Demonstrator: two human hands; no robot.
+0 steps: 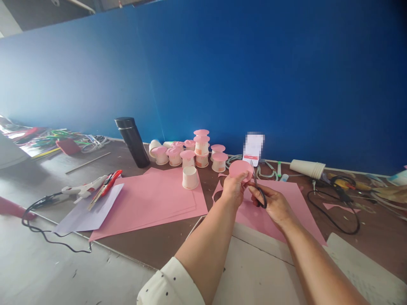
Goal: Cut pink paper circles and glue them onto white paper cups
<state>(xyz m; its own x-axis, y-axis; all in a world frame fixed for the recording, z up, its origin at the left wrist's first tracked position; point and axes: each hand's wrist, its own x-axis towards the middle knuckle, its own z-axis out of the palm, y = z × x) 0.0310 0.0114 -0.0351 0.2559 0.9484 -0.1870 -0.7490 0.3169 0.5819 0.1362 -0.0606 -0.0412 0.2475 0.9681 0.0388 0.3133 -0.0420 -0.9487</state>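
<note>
Left hand [233, 189] holds one pink disc [241, 169]; right hand [275, 206] grips one scissors [260, 194].

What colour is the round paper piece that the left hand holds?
Pink. The head view shows the round paper piece in the left hand best.

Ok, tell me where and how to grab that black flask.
Take the black flask round its mid-body, coming from the near side: it stands on end, a plain cylinder with no handle, paper cups crowd one side and the blue wall lies behind.
</note>
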